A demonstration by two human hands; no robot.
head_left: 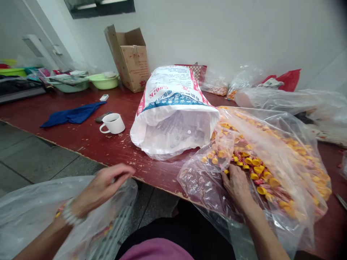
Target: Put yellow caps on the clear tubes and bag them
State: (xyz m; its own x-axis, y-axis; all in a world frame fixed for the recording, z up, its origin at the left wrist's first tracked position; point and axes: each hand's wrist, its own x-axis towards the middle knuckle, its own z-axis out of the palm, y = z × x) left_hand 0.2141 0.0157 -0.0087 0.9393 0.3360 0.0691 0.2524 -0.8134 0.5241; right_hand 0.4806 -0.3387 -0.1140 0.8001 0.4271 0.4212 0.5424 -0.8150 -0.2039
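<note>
My right hand [238, 184] reaches into a clear plastic bag [200, 180] on the table. Its fingers are bent down against small red-and-white pieces with yellow ring-shaped caps [256, 169]; a yellow cap shows beside the thumb, but the fingertips are hidden. My left hand [108, 186] wears a pale beaded bracelet and hovers by the table's front edge, over a translucent bag [32, 202]. Nothing shows in it, and a gap lies between thumb and fingers. Between the hands, farther back, a white printed sack [173, 94] lies with its mouth facing me, clear plastic parts [173, 130] inside.
A white mug [115, 124] of dark liquid stands left of the sack, near a blue cloth [72, 115]. Behind are a cardboard box [134, 65] and a green basin [104, 82]. More plastic bags [292, 103] lie at the right. The red table's [94, 148] front edge is worn.
</note>
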